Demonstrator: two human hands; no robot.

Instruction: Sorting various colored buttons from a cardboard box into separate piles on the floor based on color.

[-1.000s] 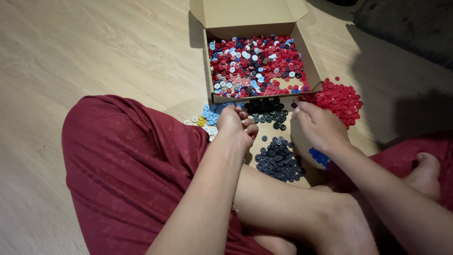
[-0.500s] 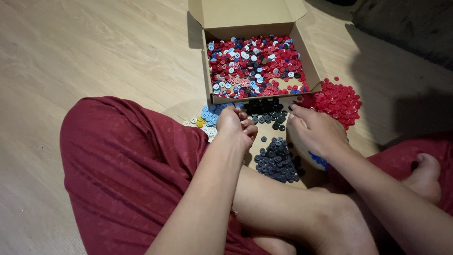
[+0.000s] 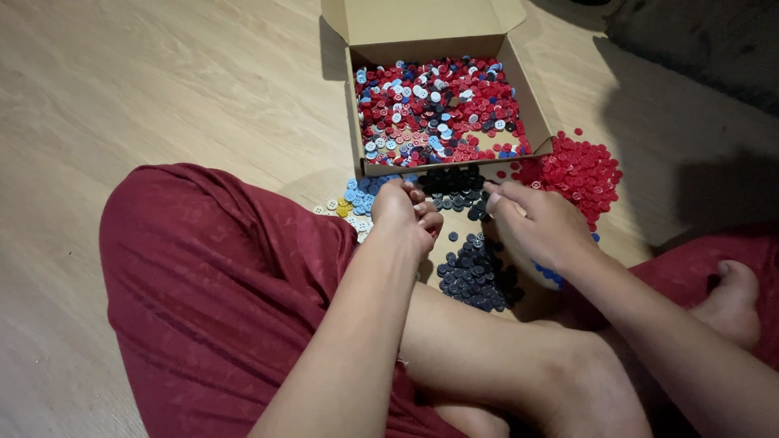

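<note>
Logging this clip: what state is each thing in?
Brown cardboard box: flaps open, holding mixed buttons.
Red button pile: loose on floor.
Dark button pile: loose on floor.
Left hand: fingers curled, contents hidden.
Right hand: fingertips at dark buttons.

Person seated cross-legged, both forearms extended fwd over the lap. Left hand: back of hand up, wrist slightly bent, fingers curled inward into a loose fist, fingertips bunched together and pointing down; contents of the fist, if any, not visible. Right hand: palm down, knuckles up, fingers reaching fwd and to the left, index and thumb tips drawn close at approx. the pinch position. Hands near each other, not touching. Both arms bare. Right foot bare, resting at right edge.
</note>
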